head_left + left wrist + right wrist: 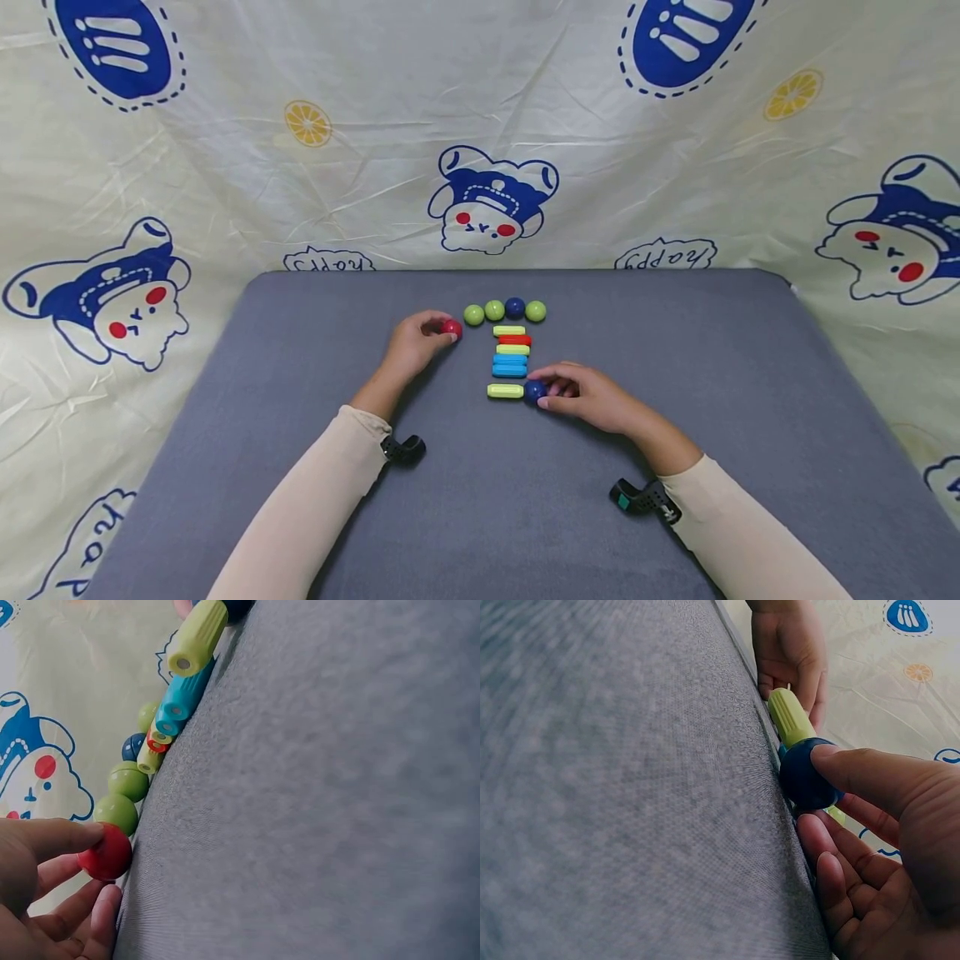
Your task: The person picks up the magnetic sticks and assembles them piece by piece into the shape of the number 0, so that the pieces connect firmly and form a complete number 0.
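Note:
My left hand [418, 340] pinches a red ball [106, 852] between thumb and fingers, at the left end of a row of balls. That row has green balls [474, 315] and one blue ball [514, 308]. My right hand [592, 398] holds a dark blue ball [807, 774] with thumb and fingers, against the right end of a yellow-green rod [506, 391]. Between the row and this rod lies a stack of short rods side by side: yellow-green [513, 350], red [514, 340] and light blue [510, 371]. Metal dots show on the rod ends in the left wrist view.
Everything lies on a grey cloth-covered table [300, 517]. A printed white sheet [375, 200] hangs behind and at the sides. Each wrist wears a black band, the left one [405, 451] and the right one [637, 498].

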